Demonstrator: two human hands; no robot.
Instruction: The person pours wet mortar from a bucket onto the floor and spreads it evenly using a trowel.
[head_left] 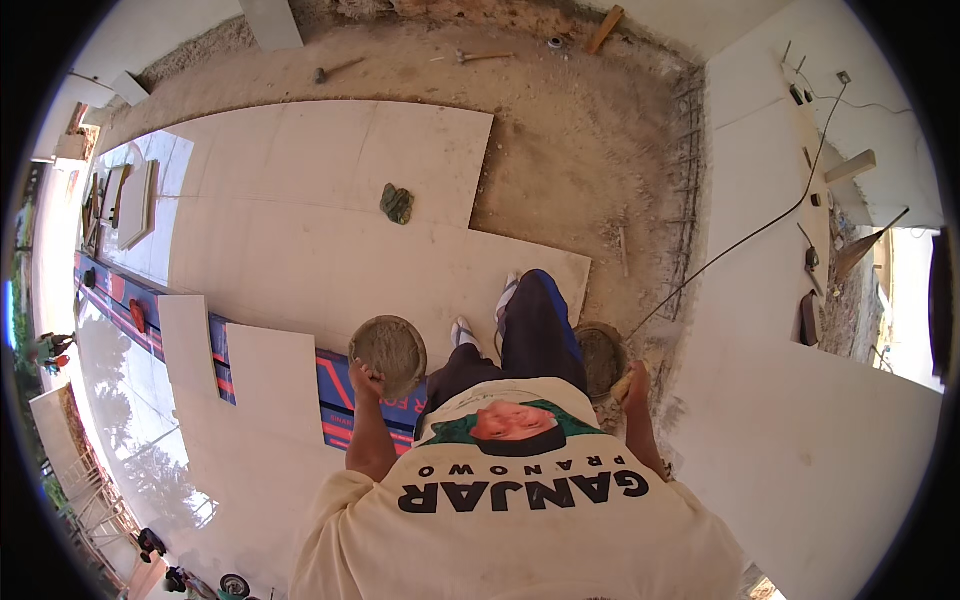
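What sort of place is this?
Probably a building site: tiles stop at bare dirt, what looks like rebar lies along its edge, and the left hand holds a bucket of grey mix.

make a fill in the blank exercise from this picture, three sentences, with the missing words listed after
1. Counting the bucket in the left hand and any beside the right hand, ____ buckets show near the person's legs.
2. The crumpled bundle lying on the pale floor panels is dark ____ in colour.
3. Of the picture's left and right sides, the long dark cable runs on the ____.

Missing words: two; green; right
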